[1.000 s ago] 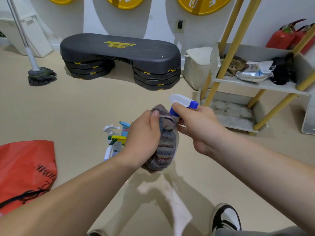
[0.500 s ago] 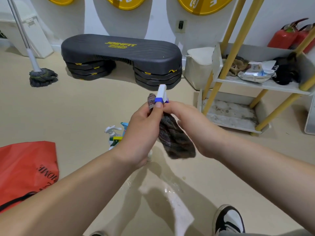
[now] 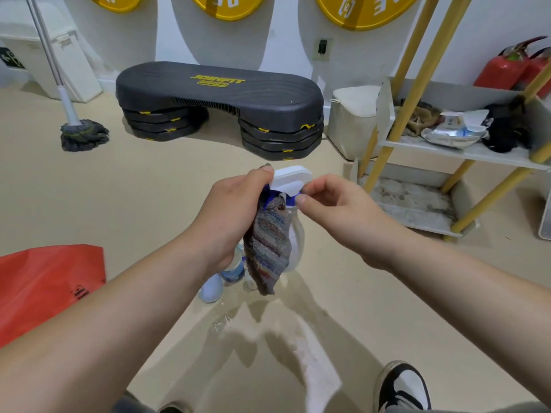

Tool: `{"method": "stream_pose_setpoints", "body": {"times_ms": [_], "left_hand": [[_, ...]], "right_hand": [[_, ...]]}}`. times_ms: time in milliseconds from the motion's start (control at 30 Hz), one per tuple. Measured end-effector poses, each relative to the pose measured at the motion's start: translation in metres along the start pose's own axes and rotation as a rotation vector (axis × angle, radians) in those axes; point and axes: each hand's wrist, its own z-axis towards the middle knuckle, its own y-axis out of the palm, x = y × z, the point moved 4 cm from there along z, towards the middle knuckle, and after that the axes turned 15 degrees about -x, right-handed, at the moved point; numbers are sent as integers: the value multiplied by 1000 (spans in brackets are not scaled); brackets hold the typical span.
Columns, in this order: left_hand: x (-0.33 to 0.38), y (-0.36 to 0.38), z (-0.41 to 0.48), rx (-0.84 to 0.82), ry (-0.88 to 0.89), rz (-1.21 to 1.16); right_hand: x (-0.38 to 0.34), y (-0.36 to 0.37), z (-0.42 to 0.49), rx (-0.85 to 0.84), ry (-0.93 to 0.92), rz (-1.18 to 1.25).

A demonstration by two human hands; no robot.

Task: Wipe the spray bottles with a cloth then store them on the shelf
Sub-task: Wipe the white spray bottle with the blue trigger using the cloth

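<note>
We count two hands, a left hand [image 3: 232,213] and a right hand [image 3: 337,216]; one cloth [image 3: 268,245]; one spray bottle [image 3: 293,234] between the hands; at least two more bottles [image 3: 234,269] on the floor behind, partly hidden, so we cannot fix their total. Far wall: three yellow discs [image 3: 229,7]. Far right: two fire extinguishers [image 3: 501,74], one shelf [image 3: 477,155]. Far left: one mop [image 3: 83,134]. Far centre: one step platform [image 3: 214,93] on two stacks of three risers [image 3: 280,138]. Near left: one red bag [image 3: 44,281]. Near right: one shoe [image 3: 402,389].

spray bottle [image 3: 293,178]: clear smooth plastic body, glossy white plastic head. cloth [image 3: 268,242]: coarse striped knit, matt. floor [image 3: 149,204]: smooth beige, wet sheen at lower centre. step platform [image 3: 214,93], upper centre: matt dark plastic, ribbed top. mop [image 3: 83,135]: stringy fabric head.
</note>
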Motion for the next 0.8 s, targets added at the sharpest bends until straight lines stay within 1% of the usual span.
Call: {"method": "stream_pose_setpoints", "body": {"times_ms": [133,200,300,367,433,467,500,600,733,800], "left_hand": [[-1,-1,3,-120,-13,-208],[0,2,3,-198,-26,-320],[0,9,1,-274,-30,-369],[-2,18,-2,-221,10,-217],[-8,29,-9,-82,59,61],[-14,34,-13,-6,70,159],[-20,40,-16,28,65,208],[-34,52,-17,-12,66,363],[-30,41,-14,-86,131,537],[-24,27,-10,-51,182,680]], "right_hand": [[-3,-3,1,-68,-83,-22],[-6,-4,2,-63,-105,-29],[-6,-5,2,-42,-117,28],[-1,-7,2,-9,-100,53],[3,-8,1,22,-78,63],[4,-6,1,30,-75,62],[4,-5,1,35,-74,56],[6,-3,1,43,-56,75],[10,-9,1,40,-13,78],[10,-10,-1,15,9,95]]}}
